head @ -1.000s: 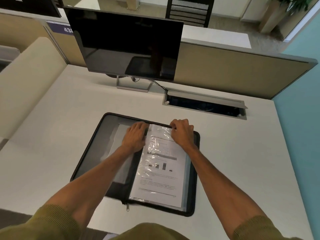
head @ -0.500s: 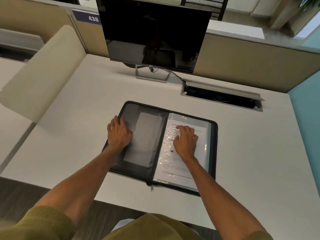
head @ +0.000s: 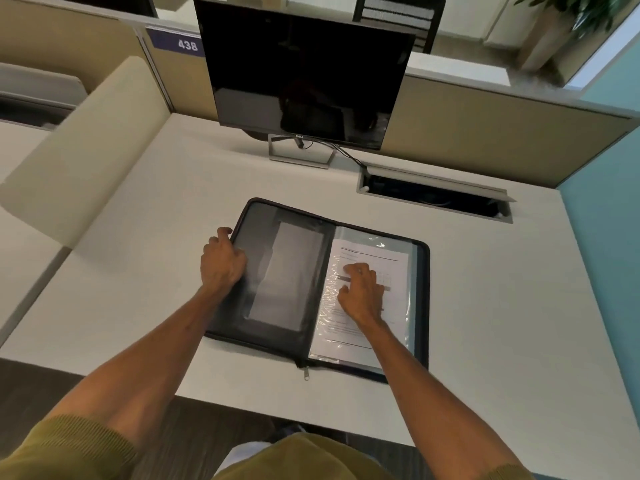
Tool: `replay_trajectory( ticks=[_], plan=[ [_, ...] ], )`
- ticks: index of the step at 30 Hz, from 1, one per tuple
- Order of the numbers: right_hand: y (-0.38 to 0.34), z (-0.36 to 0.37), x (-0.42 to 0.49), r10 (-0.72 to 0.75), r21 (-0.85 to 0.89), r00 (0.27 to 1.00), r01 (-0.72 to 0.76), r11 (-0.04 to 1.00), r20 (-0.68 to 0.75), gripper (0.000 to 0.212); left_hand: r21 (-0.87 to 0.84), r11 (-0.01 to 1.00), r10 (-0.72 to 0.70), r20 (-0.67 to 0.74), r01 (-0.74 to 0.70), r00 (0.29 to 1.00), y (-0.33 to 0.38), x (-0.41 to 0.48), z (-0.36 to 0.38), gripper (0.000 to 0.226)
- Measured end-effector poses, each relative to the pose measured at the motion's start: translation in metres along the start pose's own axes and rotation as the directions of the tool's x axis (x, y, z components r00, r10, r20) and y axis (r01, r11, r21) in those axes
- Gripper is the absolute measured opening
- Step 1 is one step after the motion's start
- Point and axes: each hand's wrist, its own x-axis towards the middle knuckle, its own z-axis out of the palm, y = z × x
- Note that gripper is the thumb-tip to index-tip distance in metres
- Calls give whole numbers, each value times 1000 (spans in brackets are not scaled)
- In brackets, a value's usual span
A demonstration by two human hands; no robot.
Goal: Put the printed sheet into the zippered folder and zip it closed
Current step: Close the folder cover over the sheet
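A black zippered folder (head: 277,271) lies open flat on the desk. Its right half holds the printed sheet (head: 391,268) under a clear plastic sleeve. My right hand (head: 362,294) rests on that sheet, fingers curled and pressing down. At the folder's left edge, my left hand (head: 221,263) curls its fingers over the cover's rim and grips it. The left cover has a grey mesh pocket. The zipper pull (head: 306,373) hangs at the near end of the spine.
A dark monitor (head: 301,74) on a silver stand sits behind the folder. An open cable tray (head: 436,195) is set into the white desk (head: 502,306) at the back right. Beige partitions close the back and left.
My left hand slid from the middle top of the folder out to its left edge and took hold of it. My right hand dropped from the sleeve's top onto the sheet.
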Motion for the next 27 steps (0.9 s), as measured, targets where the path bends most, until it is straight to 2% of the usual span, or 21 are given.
replay_trajectory(
  ticks=[4, 6, 8, 11, 16, 19, 22, 24, 27],
  plan=[
    [3, -10, 3, 12, 47, 999, -15, 999, 53, 52, -23, 999, 34, -120, -37, 992, 19, -6, -23, 43],
    [2, -15, 2, 44, 124, 997, -51, 991, 60, 54, -25, 998, 55, -164, -59, 985, 32, -8, -35, 36],
    [-4, -19, 2, 59, 219, 997, -66, 973, 40, 52, -67, 991, 106, -185, -120, 977, 43, -8, -47, 29],
    [-19, -26, 0, 1, 343, 1000, 6, 939, -20, 44, -102, 967, 207, -209, -232, 956, 60, -12, -63, 25],
    [-41, -44, -4, -76, 557, 993, 114, 823, -91, 33, -181, 886, 399, -171, -427, 901, 91, -33, -66, 26],
    [-43, -58, -9, -93, 600, 987, 154, 785, -132, 26, -232, 828, 481, -174, -510, 859, 108, -48, -55, 30],
    [-36, -78, -15, -92, 647, 982, 177, 741, -163, 20, -278, 773, 565, -106, -570, 818, 125, -62, -40, 37],
    [-29, -96, -19, -106, 667, 978, 200, 718, -180, 16, -275, 750, 618, -33, -602, 785, 137, -70, -29, 43],
    [-17, -120, -26, -105, 692, 973, 220, 688, -205, 24, -201, 725, 676, 32, -658, 736, 152, -82, -9, 47]
  ],
)
